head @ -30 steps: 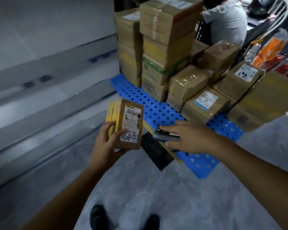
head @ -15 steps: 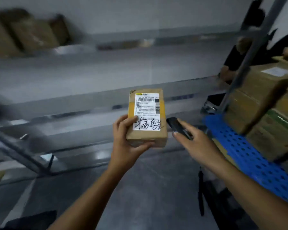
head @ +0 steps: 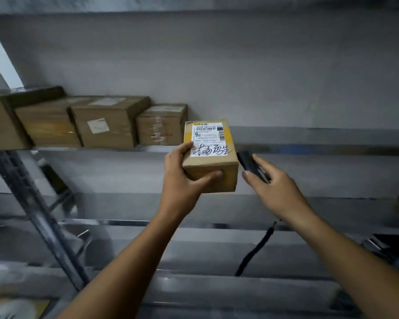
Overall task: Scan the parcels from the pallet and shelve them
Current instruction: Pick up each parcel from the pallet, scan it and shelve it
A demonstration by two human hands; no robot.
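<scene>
My left hand (head: pixel 185 178) grips a small cardboard parcel (head: pixel 211 162) with yellow tape and a white shipping label with handwriting facing up. I hold it up at the front edge of a grey metal shelf (head: pixel 309 148), just right of a row of shelved boxes. My right hand (head: pixel 274 187) holds a black handheld scanner (head: pixel 251 165) right beside the parcel's right side; its black wrist strap (head: pixel 256 249) dangles below. The pallet is out of view.
Several brown cardboard boxes (head: pixel 106 123) stand in a row on the left part of the same shelf, the nearest one (head: pixel 161 125) next to my parcel. A slanted metal upright (head: pixel 32 203) runs down the left. Lower shelf levels (head: pixel 194 226) lie beneath.
The view has swung from the pallet up to the shelving. My left hand has raised the parcel to the shelf edge beside the boxes; my right hand followed with the scanner.
</scene>
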